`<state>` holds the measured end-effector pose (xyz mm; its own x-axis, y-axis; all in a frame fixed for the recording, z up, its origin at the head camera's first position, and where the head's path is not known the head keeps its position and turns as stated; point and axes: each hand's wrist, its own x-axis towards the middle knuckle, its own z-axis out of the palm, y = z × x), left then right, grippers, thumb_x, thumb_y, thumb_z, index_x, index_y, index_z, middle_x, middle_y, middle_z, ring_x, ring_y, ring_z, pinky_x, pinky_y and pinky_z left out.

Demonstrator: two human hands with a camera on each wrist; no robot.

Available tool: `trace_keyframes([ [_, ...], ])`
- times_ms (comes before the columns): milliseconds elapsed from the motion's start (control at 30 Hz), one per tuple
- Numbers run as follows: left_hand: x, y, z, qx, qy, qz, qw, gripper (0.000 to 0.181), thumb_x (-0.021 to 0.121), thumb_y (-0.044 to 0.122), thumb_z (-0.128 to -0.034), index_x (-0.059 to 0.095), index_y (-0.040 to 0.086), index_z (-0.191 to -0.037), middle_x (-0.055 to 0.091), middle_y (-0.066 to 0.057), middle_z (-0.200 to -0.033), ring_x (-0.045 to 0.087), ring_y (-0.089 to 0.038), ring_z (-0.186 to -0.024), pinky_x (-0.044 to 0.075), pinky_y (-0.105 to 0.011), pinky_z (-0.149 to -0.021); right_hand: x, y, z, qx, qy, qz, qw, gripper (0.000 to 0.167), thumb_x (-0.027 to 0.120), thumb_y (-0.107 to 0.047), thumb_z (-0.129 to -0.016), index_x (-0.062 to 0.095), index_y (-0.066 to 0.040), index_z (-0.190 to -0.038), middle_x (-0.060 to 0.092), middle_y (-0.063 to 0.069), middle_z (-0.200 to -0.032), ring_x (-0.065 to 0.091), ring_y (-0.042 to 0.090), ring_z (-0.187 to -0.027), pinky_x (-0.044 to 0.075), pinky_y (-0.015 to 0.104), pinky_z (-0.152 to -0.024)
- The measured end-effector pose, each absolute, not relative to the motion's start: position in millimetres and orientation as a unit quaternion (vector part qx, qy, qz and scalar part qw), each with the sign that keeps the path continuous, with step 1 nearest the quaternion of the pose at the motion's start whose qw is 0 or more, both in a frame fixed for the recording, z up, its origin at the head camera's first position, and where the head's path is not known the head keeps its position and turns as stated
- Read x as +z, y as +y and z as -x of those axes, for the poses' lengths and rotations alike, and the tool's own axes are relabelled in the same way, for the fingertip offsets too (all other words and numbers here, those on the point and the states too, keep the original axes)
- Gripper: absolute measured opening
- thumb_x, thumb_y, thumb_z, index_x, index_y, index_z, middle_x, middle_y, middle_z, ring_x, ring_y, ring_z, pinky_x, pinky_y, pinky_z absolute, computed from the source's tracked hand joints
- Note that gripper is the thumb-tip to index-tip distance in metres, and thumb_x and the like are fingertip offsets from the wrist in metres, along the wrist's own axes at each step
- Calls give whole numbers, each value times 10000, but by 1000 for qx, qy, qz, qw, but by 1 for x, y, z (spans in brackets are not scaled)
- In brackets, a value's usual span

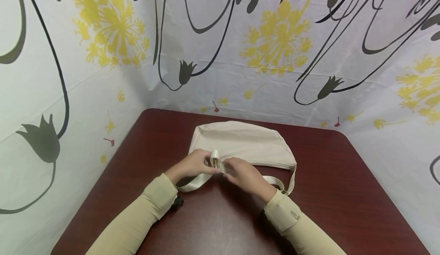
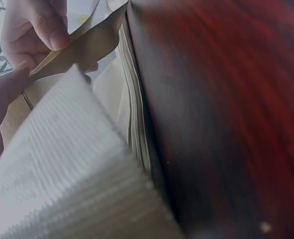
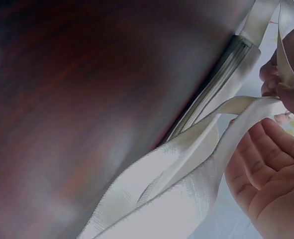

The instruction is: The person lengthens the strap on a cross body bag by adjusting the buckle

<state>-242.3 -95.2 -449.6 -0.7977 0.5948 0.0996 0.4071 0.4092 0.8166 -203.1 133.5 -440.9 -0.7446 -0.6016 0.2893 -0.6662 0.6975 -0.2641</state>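
Note:
A cream shoulder bag (image 1: pixel 244 140) lies on the table, its zipper (image 1: pixel 271 165) along the near edge. My left hand (image 1: pixel 196 164) pinches the bag's strap, which loops up between thumb and fingers around a small metal-looking slider (image 1: pixel 215 162). Just right of it, my right hand (image 1: pixel 245 176) holds another stretch of the strap (image 2: pixel 94 45), thumb on one side and fingers behind, as the left wrist view shows. Close to the right wrist camera, the strap (image 3: pixel 186 199) hangs in two lengths beside the right palm (image 3: pixel 281 194). Fingers partly hide the slider.
The dark red table (image 1: pixel 326 209) extends around the bag on both sides and in front. Slack strap (image 1: pixel 196 183) curves over it left of the hands, and more by the bag's right corner. Patterned white cloth (image 1: pixel 213 37) hangs behind and along the sides.

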Motion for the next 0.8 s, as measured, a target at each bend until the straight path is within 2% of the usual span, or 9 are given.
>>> trace_keyframes([
  [333,-451,-96,244,443,831,-316,112,219,847,313,-827,736,139,-899,687,81,-766,579,-86,-683,492,-268,-645,-443,134,205,195,-904,-376,65,345,763,-101,-890,697,-50,-1225,714,44,-1004,671,204,-920,538,385,-833],
  [533,-450,-96,244,438,828,-330,116,211,841,302,-836,726,140,-907,688,88,-786,610,-107,-734,503,-261,-684,-444,137,206,223,-898,-376,48,361,771,-112,-900,698,-47,-1248,694,26,-984,626,165,-859,520,343,-780],
  [800,-449,-96,243,439,830,-327,112,220,841,308,-836,725,133,-901,680,81,-770,581,-105,-701,485,-256,-658,-441,135,206,236,-901,-362,42,329,766,-146,-913,713,-64,-1227,702,28,-1042,629,169,-888,511,346,-794],
])
